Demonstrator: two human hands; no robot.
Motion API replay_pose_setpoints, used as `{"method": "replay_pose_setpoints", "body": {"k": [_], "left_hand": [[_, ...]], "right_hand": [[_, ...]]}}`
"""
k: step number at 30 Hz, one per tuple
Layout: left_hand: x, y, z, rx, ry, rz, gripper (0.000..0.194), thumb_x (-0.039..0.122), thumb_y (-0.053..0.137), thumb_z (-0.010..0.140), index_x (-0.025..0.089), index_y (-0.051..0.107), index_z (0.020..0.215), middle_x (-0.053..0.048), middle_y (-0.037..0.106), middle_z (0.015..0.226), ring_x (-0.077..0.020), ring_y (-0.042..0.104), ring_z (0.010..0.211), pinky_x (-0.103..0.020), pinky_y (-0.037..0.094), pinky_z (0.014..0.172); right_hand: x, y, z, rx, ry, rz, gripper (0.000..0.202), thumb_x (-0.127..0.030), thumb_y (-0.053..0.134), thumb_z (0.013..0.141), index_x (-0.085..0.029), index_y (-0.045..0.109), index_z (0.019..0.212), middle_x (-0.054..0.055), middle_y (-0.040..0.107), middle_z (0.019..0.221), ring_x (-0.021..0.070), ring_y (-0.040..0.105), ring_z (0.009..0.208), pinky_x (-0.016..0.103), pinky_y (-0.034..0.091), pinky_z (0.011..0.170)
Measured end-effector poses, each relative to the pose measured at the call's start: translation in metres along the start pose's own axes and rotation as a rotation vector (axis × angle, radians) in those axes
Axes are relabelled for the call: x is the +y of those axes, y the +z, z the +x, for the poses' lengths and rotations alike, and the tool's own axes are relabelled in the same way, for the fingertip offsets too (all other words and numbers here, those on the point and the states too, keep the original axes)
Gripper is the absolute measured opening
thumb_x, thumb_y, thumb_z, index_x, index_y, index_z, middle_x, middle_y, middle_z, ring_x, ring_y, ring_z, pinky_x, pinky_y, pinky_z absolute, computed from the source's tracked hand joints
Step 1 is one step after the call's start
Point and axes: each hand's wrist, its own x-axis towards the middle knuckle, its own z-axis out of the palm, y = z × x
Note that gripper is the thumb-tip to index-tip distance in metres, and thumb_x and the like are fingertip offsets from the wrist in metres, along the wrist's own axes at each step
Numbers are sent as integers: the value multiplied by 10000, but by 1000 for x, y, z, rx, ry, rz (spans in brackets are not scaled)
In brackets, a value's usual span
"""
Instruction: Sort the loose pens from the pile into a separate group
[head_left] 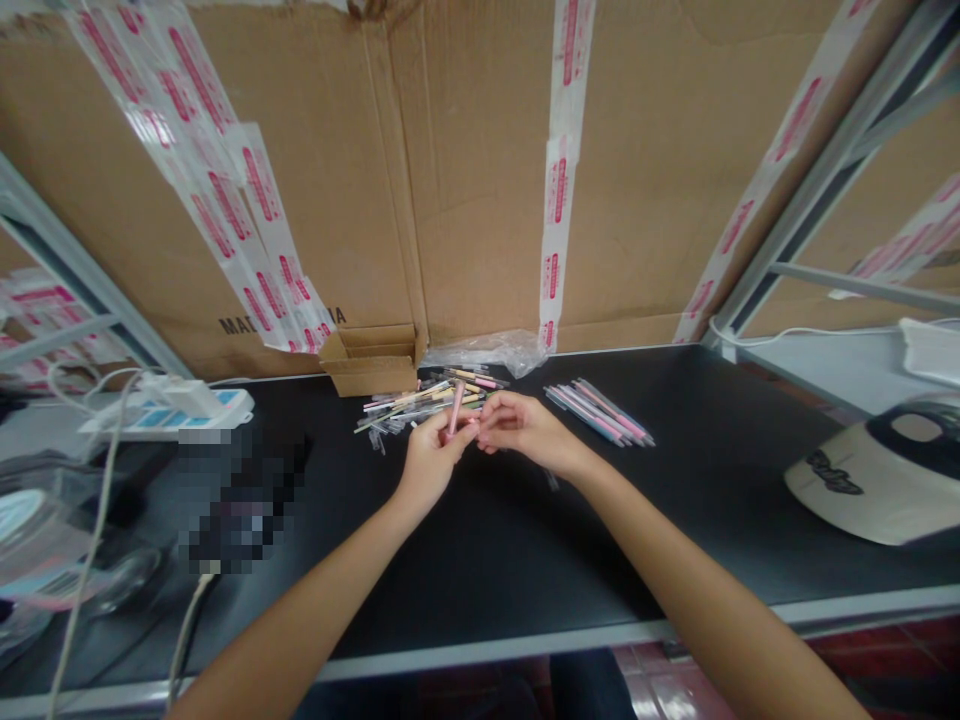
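In the head view my left hand (430, 458) is closed around a slim pink pen (456, 404), which points upward from the fingers. My right hand (529, 430) meets it at the fingertips, thumb and fingers pinched together; whatever lies between them is too small to make out. Just behind my hands spreads a loose pile of pen parts (401, 405), with thin sticks and clear caps. To the right, several pens (600, 412) in pink, white and blue lie side by side. A small clear piece (553, 481) rests below my right wrist.
An open cardboard box (375, 376) and a crumpled plastic bag (487, 350) stand against the taped cardboard wall (480, 200). On the left are a power strip (217, 412), cables and a clear plastic container (45, 550). A cap (862, 480) lies at the right on the black table (465, 590).
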Motion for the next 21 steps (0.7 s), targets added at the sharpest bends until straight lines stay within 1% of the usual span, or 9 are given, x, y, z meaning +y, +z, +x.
{"method": "replay_pose_setpoints", "body": {"k": [2,4,8,9,12,13,16,18,21], "left_hand": [[-1,0,0,-20,4,20,310,361,669,719,139,689,933,-2,586,602,-76,414,484,-199,319,468],[-2,-1,1,-23,27,52,304,371,663,723,152,701,932,-27,627,666,-112,488,556,-215,363,508],[3,-8,6,-22,152,222,242,328,627,758,163,705,917,-70,683,879,-183,585,773,-279,434,700],[5,-12,9,0,186,297,220,308,609,771,162,701,907,-71,682,889,-186,588,790,-287,430,735],[12,-30,18,134,227,590,153,270,576,778,155,676,797,-50,642,769,-177,564,725,-276,407,697],[13,-38,21,156,218,673,140,254,565,778,153,661,767,-46,629,756,-174,560,718,-269,400,690],[16,-61,30,112,143,897,61,158,575,720,166,627,691,-23,612,742,-157,553,703,-246,381,680],[18,-73,34,86,50,980,55,134,581,692,175,613,673,5,587,665,-143,534,647,-230,366,641],[19,-86,36,36,-38,1056,38,143,628,650,173,605,657,24,550,594,-137,510,588,-223,339,584]], "right_hand": [[0,0,0,19,-8,-13,336,-258,767,595,-163,498,773,-20,638,659,111,615,611,259,508,603],[-1,0,0,25,-29,-37,334,-253,757,605,-171,485,781,-25,631,648,108,603,601,247,490,584],[-3,-1,-1,13,-48,-74,326,-240,732,624,-177,494,837,-24,627,679,105,590,620,225,460,565],[-4,-1,-1,17,-45,-85,323,-236,722,631,-177,506,864,-23,622,690,104,587,626,219,455,561],[-6,-2,-2,33,-56,-129,310,-238,680,666,-183,553,944,-26,584,693,99,562,615,218,446,548],[-6,-2,-2,39,-64,-142,300,-244,661,684,-185,569,963,-27,570,688,98,552,609,222,447,548],[-6,-4,-1,54,-84,-166,252,-255,626,714,-184,608,955,-20,553,698,99,540,613,232,455,559],[-5,-4,0,57,-94,-165,226,-248,635,700,-180,619,915,-11,563,722,104,548,634,233,458,565],[-5,-5,0,56,-95,-162,222,-245,659,674,-180,618,883,-2,586,750,113,560,650,237,463,562]]}}
